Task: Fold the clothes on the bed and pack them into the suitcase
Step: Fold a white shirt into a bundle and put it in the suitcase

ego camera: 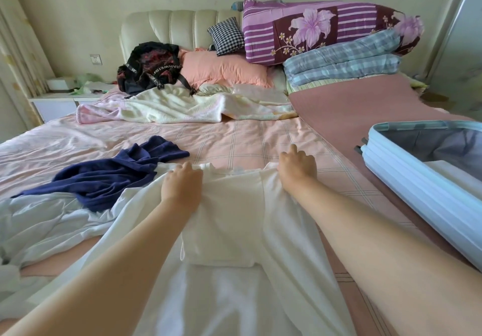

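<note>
A person stands at the foot of a bed, both bare arms stretched forward over a white shirt spread flat on the pink checked sheet. The shirt's long axis runs straight away from the person, with the collar end farthest off and the hem end trailing back under the arms. A doubled layer of cloth lies over its middle.

The left hand sits on the far left corner, fingers curled over the top edge and gripping it. The right hand sits at the far right corner, slightly farther out. Its fingers are bent down onto the cloth with one finger poking forward, and it appears to pinch the corner, though the grip is hidden beneath the palm. The hands lie level across the collar end, so the shirt's length lies between the fingers and the body. The likely next fold brings that far end back along the long axis.

An open pale blue suitcase rests on the bed's right side, well apart from the shirt. The right hand is the nearer one. Something white and flat already lies inside it.

A crumpled navy top lies just left of the shirt, touching it near the left hand, and more white cloth is bunched beyond that.
</note>
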Action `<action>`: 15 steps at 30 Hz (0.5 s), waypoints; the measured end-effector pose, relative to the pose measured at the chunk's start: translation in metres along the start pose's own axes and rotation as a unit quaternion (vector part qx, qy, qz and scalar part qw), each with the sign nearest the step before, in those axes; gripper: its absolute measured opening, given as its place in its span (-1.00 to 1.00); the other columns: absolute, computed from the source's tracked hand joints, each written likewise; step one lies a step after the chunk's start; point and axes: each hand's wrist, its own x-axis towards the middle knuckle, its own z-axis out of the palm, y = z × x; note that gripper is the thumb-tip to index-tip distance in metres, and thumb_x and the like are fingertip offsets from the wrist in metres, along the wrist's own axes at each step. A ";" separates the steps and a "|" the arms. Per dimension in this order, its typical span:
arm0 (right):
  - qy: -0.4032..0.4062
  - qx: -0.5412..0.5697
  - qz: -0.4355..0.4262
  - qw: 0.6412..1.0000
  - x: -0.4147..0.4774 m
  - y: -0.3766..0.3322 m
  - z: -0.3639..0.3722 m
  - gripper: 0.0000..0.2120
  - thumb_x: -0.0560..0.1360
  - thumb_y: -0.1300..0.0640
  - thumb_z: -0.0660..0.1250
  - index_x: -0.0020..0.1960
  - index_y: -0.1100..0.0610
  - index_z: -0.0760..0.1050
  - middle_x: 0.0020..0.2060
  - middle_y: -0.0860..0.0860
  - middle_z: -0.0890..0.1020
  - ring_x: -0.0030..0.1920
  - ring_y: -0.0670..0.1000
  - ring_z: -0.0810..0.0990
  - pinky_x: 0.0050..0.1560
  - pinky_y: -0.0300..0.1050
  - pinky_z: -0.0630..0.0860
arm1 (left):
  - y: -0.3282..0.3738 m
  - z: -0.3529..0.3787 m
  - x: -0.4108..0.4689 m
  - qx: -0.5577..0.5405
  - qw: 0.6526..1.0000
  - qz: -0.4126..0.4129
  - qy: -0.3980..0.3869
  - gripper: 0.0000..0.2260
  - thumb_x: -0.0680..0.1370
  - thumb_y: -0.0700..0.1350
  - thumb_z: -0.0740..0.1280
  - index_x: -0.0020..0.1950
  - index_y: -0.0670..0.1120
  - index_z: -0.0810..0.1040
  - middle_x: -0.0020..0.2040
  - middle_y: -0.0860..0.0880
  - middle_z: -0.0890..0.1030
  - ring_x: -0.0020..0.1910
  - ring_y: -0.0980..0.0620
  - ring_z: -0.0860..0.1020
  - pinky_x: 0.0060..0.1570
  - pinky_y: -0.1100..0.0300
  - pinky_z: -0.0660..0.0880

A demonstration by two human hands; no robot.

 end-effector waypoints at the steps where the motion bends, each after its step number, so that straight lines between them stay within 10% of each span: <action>1: 0.007 -0.008 0.001 1.000 -0.001 -0.003 0.001 -0.65 0.53 0.26 0.27 0.31 0.13 0.43 0.27 0.12 0.42 0.22 0.14 0.51 0.11 -0.02 0.43 | 0.003 0.000 -0.001 0.028 1.000 0.000 0.003 -0.69 0.54 -0.27 0.29 0.25 -0.04 0.51 0.20 -0.08 0.45 0.20 -0.13 0.46 0.22 0.06 0.39; 5: 0.057 0.056 -0.046 0.996 -0.018 -0.016 0.002 -0.70 0.51 0.23 0.23 0.22 0.09 0.48 0.20 0.11 0.47 0.18 0.17 0.49 0.13 0.01 0.39 | 0.008 0.000 -0.015 -0.091 0.986 0.121 0.069 -0.73 0.54 -0.16 0.24 0.21 0.04 0.56 0.18 0.02 0.50 0.19 -0.06 0.48 0.20 0.09 0.35; 8: 0.056 0.172 -0.052 0.982 -0.045 -0.030 0.002 -0.74 0.57 0.10 0.14 0.05 0.10 0.60 0.06 0.06 0.60 0.11 0.17 0.56 0.00 -0.04 0.39 | 0.013 -0.009 -0.047 -0.230 0.948 0.217 -0.045 -0.57 0.46 0.33 0.16 0.18 0.17 0.56 0.20 0.21 0.50 0.16 0.09 0.51 0.16 0.10 0.44; 12: -0.134 0.197 -0.127 0.963 -0.081 -0.033 0.006 -0.53 0.65 -0.14 0.05 0.50 -0.04 0.37 0.51 0.05 0.35 0.48 0.10 0.32 0.41 0.02 0.23 | 0.000 -0.012 -0.079 -0.041 0.945 0.262 -0.190 -0.03 0.22 0.67 -0.03 0.56 0.28 0.08 0.59 0.18 0.09 0.56 0.05 0.11 0.52 0.01 0.06; 15: -0.176 0.178 -0.124 0.960 -0.099 -0.025 -0.004 -0.42 0.66 -0.22 -0.02 0.62 -0.03 0.10 0.62 0.08 0.09 0.60 0.07 0.04 0.54 0.09 0.01 | -0.018 -0.024 -0.089 -0.022 0.948 0.246 -0.202 0.02 0.20 0.65 -0.06 0.60 0.24 -0.05 0.62 0.11 -0.02 0.60 0.02 -0.03 0.55 -0.06 -0.12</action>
